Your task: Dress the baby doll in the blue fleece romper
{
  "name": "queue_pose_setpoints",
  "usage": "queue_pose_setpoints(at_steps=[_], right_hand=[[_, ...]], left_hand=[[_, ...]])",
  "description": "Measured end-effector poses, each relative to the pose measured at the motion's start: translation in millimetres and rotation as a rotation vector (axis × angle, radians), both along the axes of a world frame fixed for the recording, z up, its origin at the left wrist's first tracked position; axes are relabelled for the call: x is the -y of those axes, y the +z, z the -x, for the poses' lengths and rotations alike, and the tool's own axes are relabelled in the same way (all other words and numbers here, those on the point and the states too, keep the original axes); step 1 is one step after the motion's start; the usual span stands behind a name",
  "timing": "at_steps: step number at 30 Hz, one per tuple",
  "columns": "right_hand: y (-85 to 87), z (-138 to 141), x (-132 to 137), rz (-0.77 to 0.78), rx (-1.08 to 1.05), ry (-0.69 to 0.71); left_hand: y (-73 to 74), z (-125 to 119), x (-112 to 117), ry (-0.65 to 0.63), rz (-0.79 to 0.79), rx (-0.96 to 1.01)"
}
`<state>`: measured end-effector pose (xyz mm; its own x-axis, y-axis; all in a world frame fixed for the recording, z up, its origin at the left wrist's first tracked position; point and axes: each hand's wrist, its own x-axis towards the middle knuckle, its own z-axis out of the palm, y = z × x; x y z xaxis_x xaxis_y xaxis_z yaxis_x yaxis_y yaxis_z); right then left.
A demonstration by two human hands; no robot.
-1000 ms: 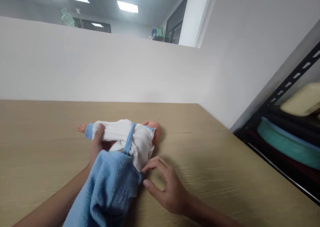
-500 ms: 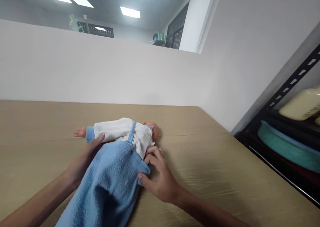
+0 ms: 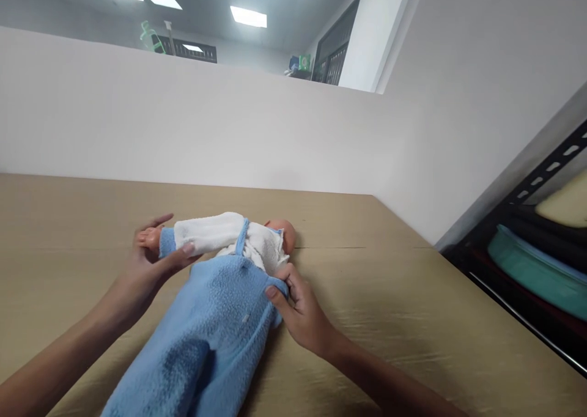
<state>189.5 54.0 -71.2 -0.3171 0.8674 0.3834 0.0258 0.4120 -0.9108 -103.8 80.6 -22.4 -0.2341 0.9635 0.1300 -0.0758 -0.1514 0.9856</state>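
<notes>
A baby doll (image 3: 287,236) lies on the table, its head pointing away to the right and its legs toward me. It wears a white fleece top (image 3: 208,232) with blue cuffs and blue fleece overalls (image 3: 220,301). One blue strap crosses the shoulder on the left. My left hand (image 3: 156,255) is round the doll's outstretched arm, thumb on the white sleeve, other fingers behind the doll's hand. Between thumb and fingers, my right hand (image 3: 298,310) pinches the upper right edge of the overalls. The doll's other arm is hidden.
The wooden table (image 3: 367,282) reaches a low white wall (image 3: 206,129) at the back. On the right stands a black metal shelf rack (image 3: 518,197) holding a teal basin (image 3: 536,270) and a cream-coloured container (image 3: 568,203).
My left hand has moved up and left along the sleeve to the doll's hand. My right hand has pulled the overalls' edge slightly up and right. The view has shifted a little.
</notes>
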Motion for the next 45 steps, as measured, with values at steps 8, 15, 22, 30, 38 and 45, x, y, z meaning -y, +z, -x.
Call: queue_pose_setpoints(at_steps=[8,15,22,30,38,45], right_hand=[[13.8,2.8,5.9,0.028,0.038,0.038],[12.8,4.1,2.5,-0.219,0.114,-0.215],[25.3,7.2,8.8,-0.420,0.079,-0.193],[31.7,6.8,7.8,-0.259,0.179,-0.278],[51.8,5.4,-9.1,-0.155,0.263,-0.120],[42.7,-38.5,-8.8,-0.331,0.495,-0.089]], left_hand=[[9.2,34.3,-3.7,-0.135,0.024,-0.146],[21.0,17.5,19.0,-0.275,-0.139,-0.721],[24.9,-27.6,43.9,-0.379,-0.227,-0.841],[41.5,-60.7,45.1,-0.452,-0.160,-0.739],[32.2,-58.0,22.0,-0.429,0.003,-0.777],[22.0,-45.0,24.9,-0.462,-0.085,-0.742]])
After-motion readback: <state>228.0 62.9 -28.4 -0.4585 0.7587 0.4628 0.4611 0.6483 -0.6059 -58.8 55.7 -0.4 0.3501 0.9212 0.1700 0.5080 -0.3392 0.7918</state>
